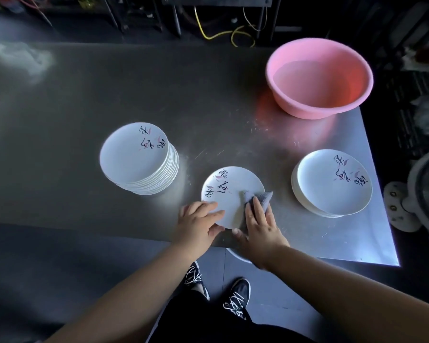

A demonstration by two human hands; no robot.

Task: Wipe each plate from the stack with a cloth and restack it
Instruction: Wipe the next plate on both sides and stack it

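A single white plate (229, 191) with black brush lettering lies on the steel table near its front edge. My left hand (198, 222) holds its near-left rim, fingers on top and thumb at the edge. My right hand (259, 225) presses a grey cloth (263, 198) flat onto the plate's right side. To the left stands a tall stack of matching plates (136, 157). A shorter stack of plates (332, 184) sits to the right.
A pink basin (318, 78) holding water stands at the back right of the steel table (109, 90). The table's right edge runs close to the short stack. Dark equipment and yellow cables lie beyond the far edge. My shoes show below the front edge.
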